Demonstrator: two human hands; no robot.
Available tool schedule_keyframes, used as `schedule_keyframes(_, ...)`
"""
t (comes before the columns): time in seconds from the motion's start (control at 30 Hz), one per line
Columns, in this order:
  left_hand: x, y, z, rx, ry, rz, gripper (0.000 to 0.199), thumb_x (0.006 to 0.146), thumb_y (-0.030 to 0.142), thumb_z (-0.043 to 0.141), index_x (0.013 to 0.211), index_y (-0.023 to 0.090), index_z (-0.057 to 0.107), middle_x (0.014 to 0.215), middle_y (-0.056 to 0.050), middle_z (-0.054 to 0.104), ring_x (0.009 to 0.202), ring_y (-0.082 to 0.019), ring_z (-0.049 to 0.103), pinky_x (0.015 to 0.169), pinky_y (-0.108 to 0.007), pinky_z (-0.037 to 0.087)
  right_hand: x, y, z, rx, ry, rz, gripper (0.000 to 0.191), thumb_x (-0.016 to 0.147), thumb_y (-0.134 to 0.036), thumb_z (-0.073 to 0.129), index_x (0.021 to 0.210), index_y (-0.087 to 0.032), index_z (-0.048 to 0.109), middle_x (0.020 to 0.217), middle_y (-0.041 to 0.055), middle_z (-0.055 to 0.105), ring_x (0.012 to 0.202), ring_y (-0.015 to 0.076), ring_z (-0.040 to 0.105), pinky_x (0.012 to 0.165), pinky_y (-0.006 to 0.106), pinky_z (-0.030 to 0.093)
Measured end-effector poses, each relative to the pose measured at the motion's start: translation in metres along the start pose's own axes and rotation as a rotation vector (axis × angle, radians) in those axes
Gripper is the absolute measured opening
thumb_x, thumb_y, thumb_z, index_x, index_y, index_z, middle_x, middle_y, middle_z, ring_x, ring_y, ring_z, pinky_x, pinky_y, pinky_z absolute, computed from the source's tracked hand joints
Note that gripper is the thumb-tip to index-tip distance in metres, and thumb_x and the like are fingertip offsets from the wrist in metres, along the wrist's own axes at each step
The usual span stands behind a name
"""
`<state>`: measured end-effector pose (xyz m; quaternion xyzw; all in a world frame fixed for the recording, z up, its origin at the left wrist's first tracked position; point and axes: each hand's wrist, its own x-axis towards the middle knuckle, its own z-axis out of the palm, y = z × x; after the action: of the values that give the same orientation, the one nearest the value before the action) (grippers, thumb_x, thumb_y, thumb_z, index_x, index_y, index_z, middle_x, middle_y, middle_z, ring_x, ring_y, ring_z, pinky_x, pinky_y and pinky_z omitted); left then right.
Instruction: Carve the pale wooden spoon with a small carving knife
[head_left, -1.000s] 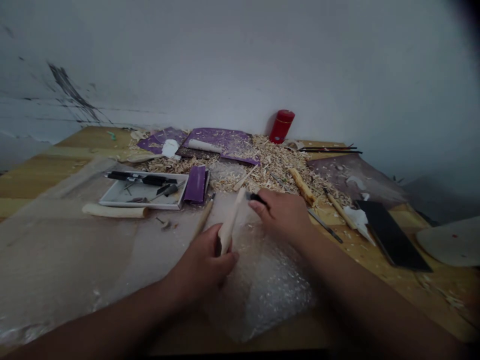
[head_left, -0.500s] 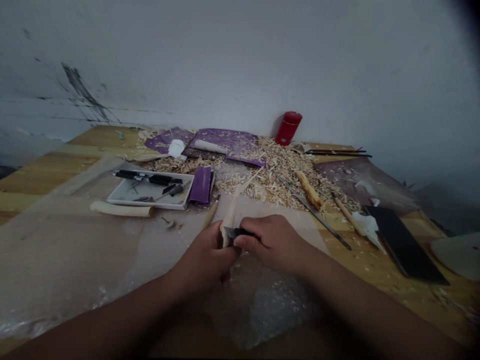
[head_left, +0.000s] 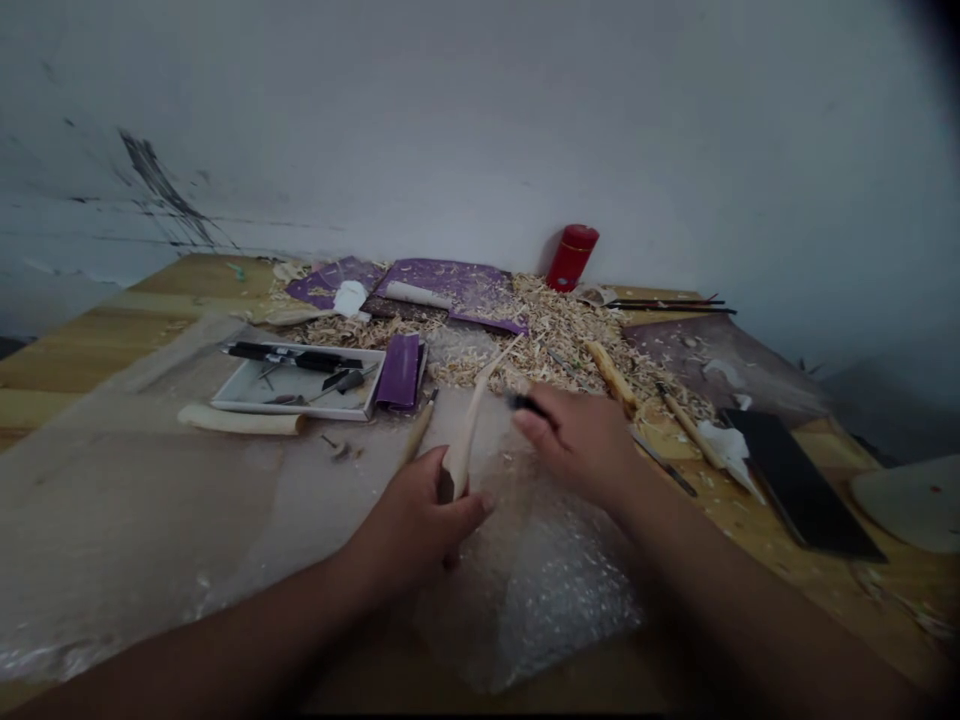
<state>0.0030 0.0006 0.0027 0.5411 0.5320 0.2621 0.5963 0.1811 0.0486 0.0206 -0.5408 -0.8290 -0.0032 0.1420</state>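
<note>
My left hand (head_left: pixel 424 510) is closed around the thick lower end of a pale carved piece of wood (head_left: pixel 466 430), whose thin tip points away from me toward the shavings. To the right and apart from the wood, my right hand (head_left: pixel 577 440) grips a black-handled carving knife (head_left: pixel 525 403); its blade is blurred. Under both hands lies clear plastic wrap (head_left: pixel 337 500). Just beyond the left hand rests a slim tool with a wooden handle (head_left: pixel 418 432).
Wood shavings (head_left: pixel 555 320) are heaped at the back, by a red container (head_left: pixel 572 257). A white tray (head_left: pixel 300 403) of tools stands left, near a curved wood piece (head_left: pixel 240 419). A yellowish stick (head_left: pixel 611 375), a metal file (head_left: pixel 664 462) and a black slab (head_left: pixel 802 485) lie right.
My right hand has moved the knife off the wood, away to the right and farther from me. My left hand keeps its hold, and more of the wood shows.
</note>
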Motion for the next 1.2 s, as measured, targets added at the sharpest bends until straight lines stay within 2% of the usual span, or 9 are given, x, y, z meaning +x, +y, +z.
schedule_keyframes(0.13,0.003,0.000,-0.003,0.087,0.054,0.037,0.019,0.071,0.034,0.051,0.074,0.018,0.042,0.053,0.007,0.042,0.037,-0.006,0.040,0.036,-0.018,0.035,-0.007,-0.019,0.003,0.157,-0.225,-0.245,0.039,0.085,-0.048,0.025,0.076,-0.020,0.050,0.064,-0.0015,0.056,0.057,0.0106,0.049,0.051,0.022,0.021)
schedule_keyframes(0.27,0.003,0.001,-0.005,0.214,0.137,0.053,0.018,0.069,0.034,0.051,0.075,0.017,0.045,0.052,0.006,0.047,0.040,-0.008,0.044,0.039,-0.019,0.034,-0.007,-0.024,0.006,0.145,-0.241,-0.263,0.041,0.084,-0.049,0.024,0.076,-0.019,0.051,0.065,-0.0010,0.057,0.058,0.0105,0.049,0.052,0.023,0.021)
schedule_keyframes(0.5,0.000,0.001,-0.002,0.088,0.034,-0.020,0.019,0.069,0.034,0.051,0.073,0.019,0.040,0.047,0.009,0.039,0.033,-0.008,0.043,0.032,-0.019,0.035,0.004,-0.015,0.010,-0.099,-0.050,-0.119,0.046,0.083,-0.053,0.021,0.079,-0.020,0.052,0.071,0.0018,0.060,0.060,0.0145,0.052,0.049,0.025,0.018)
schedule_keyframes(0.63,-0.004,0.000,0.001,0.025,-0.033,-0.019,0.017,0.070,0.032,0.051,0.074,0.019,0.041,0.053,0.007,0.043,0.035,-0.007,0.043,0.032,-0.019,0.038,0.013,0.008,0.005,-0.214,0.051,0.144,0.048,0.083,-0.053,0.018,0.080,-0.021,0.053,0.067,0.0032,0.060,0.056,0.0155,0.052,0.046,0.025,0.015)
schedule_keyframes(0.7,-0.005,0.000,0.001,0.022,-0.047,-0.029,0.017,0.070,0.032,0.051,0.074,0.018,0.042,0.055,0.006,0.044,0.036,-0.007,0.043,0.032,-0.018,0.038,0.013,0.019,0.001,-0.193,0.084,0.213,0.047,0.084,-0.052,0.018,0.079,-0.020,0.053,0.064,0.0032,0.059,0.055,0.0148,0.051,0.046,0.025,0.016)
schedule_keyframes(0.8,-0.003,0.000,0.001,0.008,-0.044,-0.034,0.017,0.071,0.033,0.050,0.076,0.018,0.043,0.053,0.006,0.044,0.035,-0.007,0.042,0.032,-0.019,0.037,0.007,0.017,-0.002,-0.053,0.054,0.103,0.045,0.085,-0.048,0.019,0.077,-0.019,0.052,0.064,0.0017,0.057,0.057,0.0132,0.050,0.048,0.024,0.020)
schedule_keyframes(1.0,0.001,0.000,-0.002,0.052,0.041,0.028,0.018,0.072,0.033,0.049,0.076,0.017,0.045,0.050,0.007,0.043,0.037,-0.007,0.041,0.034,-0.017,0.034,-0.008,-0.022,-0.001,0.134,-0.207,-0.288,0.040,0.084,-0.049,0.026,0.078,-0.019,0.052,0.067,-0.0003,0.058,0.060,0.0119,0.050,0.053,0.023,0.023)
schedule_keyframes(1.1,0.002,-0.001,-0.003,0.131,0.084,0.035,0.017,0.071,0.033,0.048,0.074,0.017,0.045,0.052,0.006,0.045,0.039,-0.008,0.043,0.036,-0.017,0.033,-0.008,-0.028,0.001,0.112,-0.231,-0.314,0.040,0.084,-0.048,0.025,0.079,-0.020,0.052,0.070,-0.0002,0.059,0.061,0.0119,0.051,0.053,0.024,0.022)
schedule_keyframes(1.2,0.001,0.000,-0.003,0.149,0.094,-0.024,0.012,0.068,0.028,0.050,0.072,0.018,0.044,0.048,0.008,0.042,0.036,-0.008,0.042,0.034,-0.018,0.033,-0.004,-0.025,0.004,0.029,-0.182,-0.235,0.044,0.084,-0.051,0.023,0.081,-0.019,0.053,0.071,0.0010,0.060,0.061,0.0128,0.051,0.052,0.025,0.021)
